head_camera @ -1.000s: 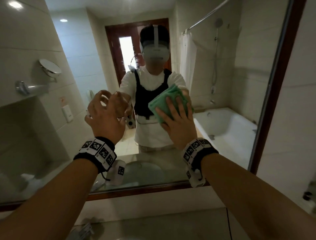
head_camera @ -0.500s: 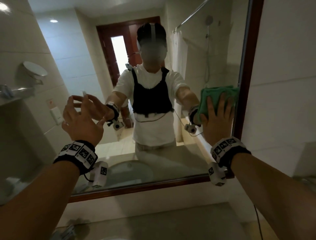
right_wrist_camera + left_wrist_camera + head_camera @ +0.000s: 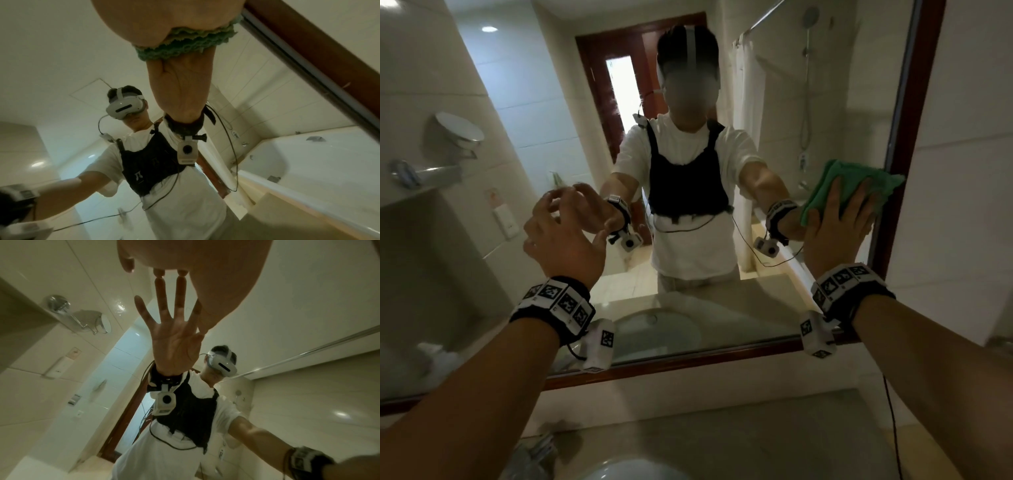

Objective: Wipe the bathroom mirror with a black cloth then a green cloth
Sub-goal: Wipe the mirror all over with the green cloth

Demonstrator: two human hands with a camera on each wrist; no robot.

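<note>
The mirror (image 3: 534, 102) has a dark red wooden frame (image 3: 904, 137). My right hand (image 3: 839, 219) lies flat on a folded green cloth (image 3: 859, 181) and presses it against the glass, right beside the frame's right edge. In the right wrist view the green cloth (image 3: 185, 43) is squeezed between my palm (image 3: 164, 19) and the glass. My left hand (image 3: 565, 233) is spread, holds nothing, and its fingertips (image 3: 182, 272) touch the glass left of centre. No black cloth is in view.
Below the mirror runs a stone counter (image 3: 756, 428) with a white sink basin (image 3: 626, 469) at the bottom edge. A tiled wall (image 3: 969, 171) stands right of the frame. A thin black cable (image 3: 890, 411) hangs under my right forearm.
My right hand has slid the green cloth across the glass from the middle to the right edge of the frame. My left hand stays spread at the glass on the left.
</note>
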